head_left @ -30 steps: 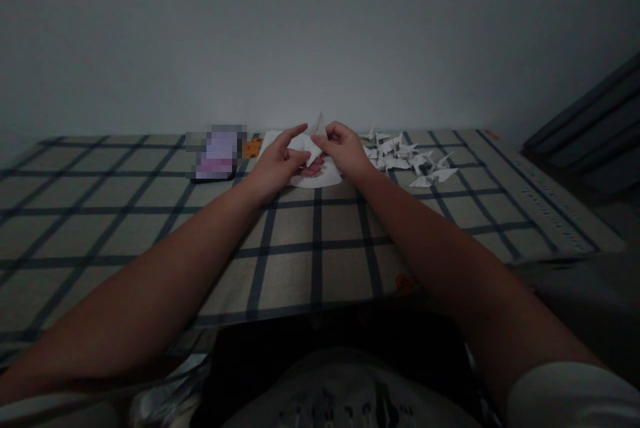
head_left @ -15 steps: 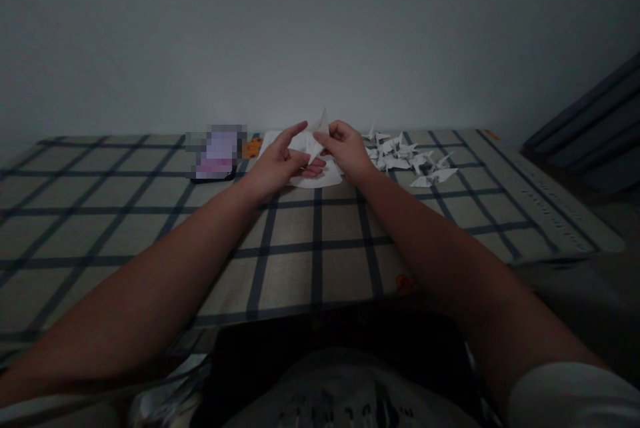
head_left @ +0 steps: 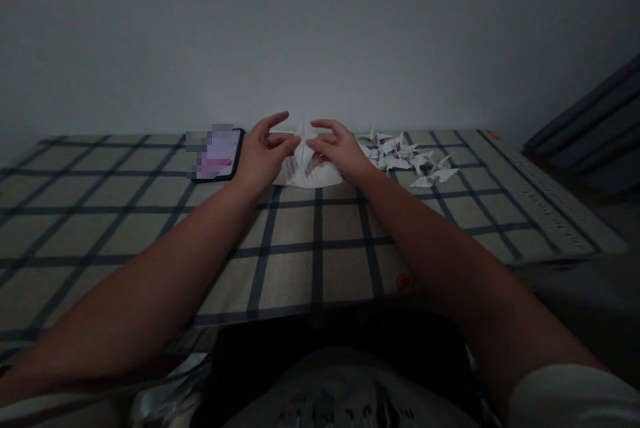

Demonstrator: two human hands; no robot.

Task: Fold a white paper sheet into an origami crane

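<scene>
Between my two hands stands a folded white paper (head_left: 303,148), upright and narrow, with a point at its top. My left hand (head_left: 267,151) pinches its left side with thumb and finger, the index finger raised clear. From the right, my right hand (head_left: 340,148) grips the opposite side between thumb and fingertips. Beneath lies a white sheet (head_left: 320,178), partly covered by my hands. Just right of my right hand is a pile of folded paper cranes (head_left: 395,153).
A phone (head_left: 217,156) with a lit, partly blurred screen lies left of my left hand. The checked tablecloth (head_left: 290,261) covers the table up to the grey wall (head_left: 320,35). Dark folded fabric (head_left: 595,128) hangs at the far right.
My left hand has shifted left and turned from palm-up under the paper to pinching its side. The folded paper has moved slightly left and now stands between both hands.
</scene>
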